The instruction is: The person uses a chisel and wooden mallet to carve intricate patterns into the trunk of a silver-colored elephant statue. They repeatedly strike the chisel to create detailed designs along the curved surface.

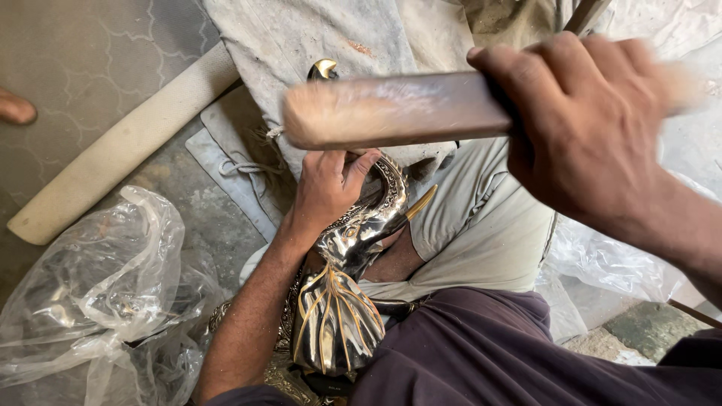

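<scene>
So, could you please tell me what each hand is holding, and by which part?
Right hand grips a wooden brush by one end; left hand holds the shiny metal elephant figure at its upper head.

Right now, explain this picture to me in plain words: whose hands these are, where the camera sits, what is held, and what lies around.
The single picture comes from a camera worn on a person's head, looking down at their lap. The left hand grips a shiny silver and gold metal elephant figurine by its raised trunk. The right hand, blurred, holds a wooden brush above it. A crumpled clear plastic bag lies on the floor to the left, a grey cloth ahead, and a pale rolled mat beside it.
</scene>
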